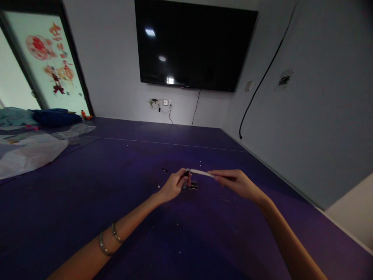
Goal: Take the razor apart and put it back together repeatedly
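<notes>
My left hand [172,186] is closed around a small dark object [187,174], mostly covered by the fingers; its exact kind cannot be made out. Between thumb and fingers, my right hand [239,182] pinches one end of a thin white strip [201,172]. The strip's other end meets the dark object at my left fingertips. Just below, a small dark block-like piece [193,186] with lighter markings shows close to my left hand. A short dark piece [164,170] lies on the purple floor covering, left of that hand.
Small white scraps dot the purple floor covering [116,202]. Crumpled clear and white plastic [35,153] lies at left, before a dark blue cloth [55,117]. A black cable [262,79] hangs along the right wall. Sockets [165,102] sit under the wall television [195,46].
</notes>
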`<state>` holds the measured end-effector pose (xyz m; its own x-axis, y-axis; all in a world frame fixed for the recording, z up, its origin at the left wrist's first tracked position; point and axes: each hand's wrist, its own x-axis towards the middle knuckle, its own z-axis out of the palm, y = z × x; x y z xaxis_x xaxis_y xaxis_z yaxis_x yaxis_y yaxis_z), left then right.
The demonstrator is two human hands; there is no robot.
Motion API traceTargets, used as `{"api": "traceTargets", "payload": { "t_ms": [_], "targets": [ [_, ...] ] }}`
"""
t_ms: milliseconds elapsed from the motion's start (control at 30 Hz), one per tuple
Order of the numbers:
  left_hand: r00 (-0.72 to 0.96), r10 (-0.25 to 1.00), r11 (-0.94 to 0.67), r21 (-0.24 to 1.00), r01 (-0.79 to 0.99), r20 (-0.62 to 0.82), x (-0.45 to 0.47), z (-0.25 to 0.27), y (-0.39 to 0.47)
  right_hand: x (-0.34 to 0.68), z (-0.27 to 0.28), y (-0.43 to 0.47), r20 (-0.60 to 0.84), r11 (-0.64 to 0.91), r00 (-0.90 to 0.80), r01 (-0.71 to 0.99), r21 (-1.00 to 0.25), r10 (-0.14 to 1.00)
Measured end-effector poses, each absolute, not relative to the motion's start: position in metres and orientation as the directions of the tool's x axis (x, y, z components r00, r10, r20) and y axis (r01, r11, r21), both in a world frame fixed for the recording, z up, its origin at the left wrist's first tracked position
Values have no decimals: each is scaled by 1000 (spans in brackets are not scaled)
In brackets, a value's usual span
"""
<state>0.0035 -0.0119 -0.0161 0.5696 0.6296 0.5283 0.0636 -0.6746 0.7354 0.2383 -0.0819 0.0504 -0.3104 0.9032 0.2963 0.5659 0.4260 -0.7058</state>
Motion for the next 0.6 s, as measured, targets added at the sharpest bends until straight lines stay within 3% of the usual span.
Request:
{"api": "traceTargets", "payload": {
  "t_ms": [133,233,367,600],
  "targets": [
    [535,706,-528,848,-39,464,7,-17,-12,227,43,-77,210,218,-61,353,-910,976],
    [518,739,-452,887,-93,431,10,-22,-9,205,36,-79,48,49,-69,7,-999,996],
    [495,768,-417,904,-95,406,12,-27,-4,167,26,-91,-45,-121,-202,-383,-916,978],
    [460,791,-475,879,45,404,11,-16,-14,127,7,-105,-124,-319,-365,-544,-776,923]
  ]
}}
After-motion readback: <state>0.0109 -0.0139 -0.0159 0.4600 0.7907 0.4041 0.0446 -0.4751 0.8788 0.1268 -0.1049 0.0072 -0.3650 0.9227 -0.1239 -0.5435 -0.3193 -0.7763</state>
